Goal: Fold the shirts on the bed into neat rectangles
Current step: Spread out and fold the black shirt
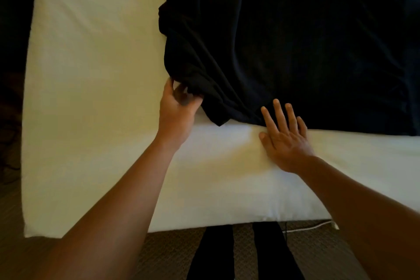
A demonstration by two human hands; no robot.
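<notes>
On the bed [91,75], my left hand [177,109] pinches the shirt [284,41] by its bunched left edge, my right hand [284,134] presses its hem flat-fingered; next, fold that side inward.

— What lies below the mattress edge?

— A brown patterned carpet [172,254], running along the bottom of the view and up the left side.

— Anything on it?

— The person's legs in black trousers [245,254] stand on it, close against the mattress. Just right of them a thin white cord [306,228] lies on the carpet. The far left is too dark to read.
</notes>
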